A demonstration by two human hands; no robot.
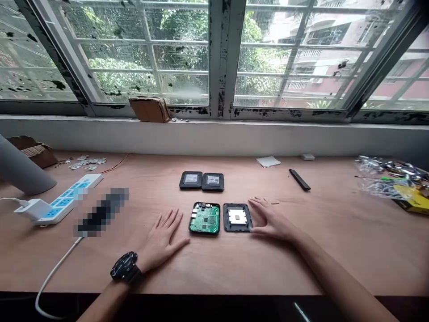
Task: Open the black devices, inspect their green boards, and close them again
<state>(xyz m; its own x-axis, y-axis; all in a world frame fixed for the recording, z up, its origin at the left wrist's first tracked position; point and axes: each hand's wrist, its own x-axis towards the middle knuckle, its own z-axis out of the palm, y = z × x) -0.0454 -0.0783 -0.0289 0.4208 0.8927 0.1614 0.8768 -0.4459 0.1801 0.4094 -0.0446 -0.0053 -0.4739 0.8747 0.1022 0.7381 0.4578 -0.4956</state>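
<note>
My left hand lies flat on the wooden table with its fingers spread, holding nothing. Just right of it sits a black case half with a green circuit board facing up. Beside the board is the other case half, a black cover with a silver metal plate inside. The thumb and fingers of my right hand are apart at the cover's right edge, seemingly touching it. Behind these, two closed black boxes with white labels stand side by side. A black watch is on my left wrist.
A white power strip with a plugged-in adapter stands at left, near a blurred-out dark object on a white cable. A black bar lies back right. Plastic bags and a yellow box fill the far right. Windows rise behind.
</note>
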